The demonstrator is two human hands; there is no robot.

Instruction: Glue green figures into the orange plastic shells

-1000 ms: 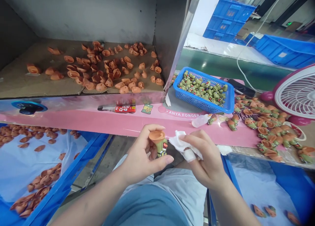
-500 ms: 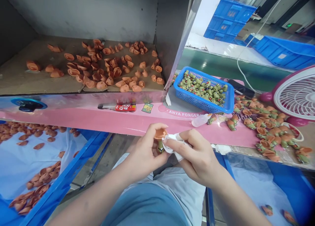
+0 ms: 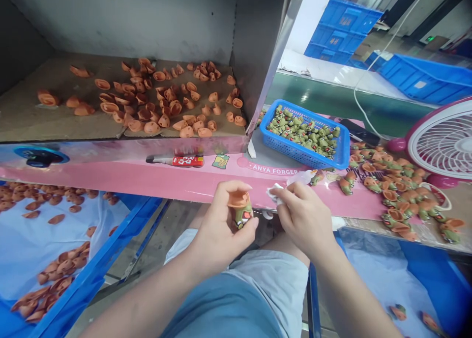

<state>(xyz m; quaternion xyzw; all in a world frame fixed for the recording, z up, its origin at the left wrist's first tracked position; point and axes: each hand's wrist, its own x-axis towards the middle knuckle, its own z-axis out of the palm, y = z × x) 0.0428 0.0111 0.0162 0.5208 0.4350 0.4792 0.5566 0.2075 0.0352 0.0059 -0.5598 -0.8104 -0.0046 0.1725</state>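
My left hand (image 3: 221,225) grips a small figurine (image 3: 242,214) above my lap, thumb on one side and fingers on the other. Its body is green with red and white patches, and an orange hollow cup-like piece tops it. Pinched in my right hand (image 3: 306,212) is a crumpled white cloth or tissue (image 3: 276,192), held apart from the figurine to its right. Just beyond the right fingers a translucent small bottle (image 3: 300,177) lies on the pink table mat (image 3: 184,183), partly hidden by that hand.
Many orange shells (image 3: 169,102) lie inside the box-like booth. A blue basket (image 3: 306,158) of green figurine bodies stands on the table, beside joined figurines (image 3: 398,195) and a fan (image 3: 446,141). Below the table are a left blue bin (image 3: 92,274) and a right one (image 3: 435,264).
My right hand has pulled the white cloth away from the figurine, moving right and slightly up. The figurine is more exposed in my left hand, which has stayed almost in place.
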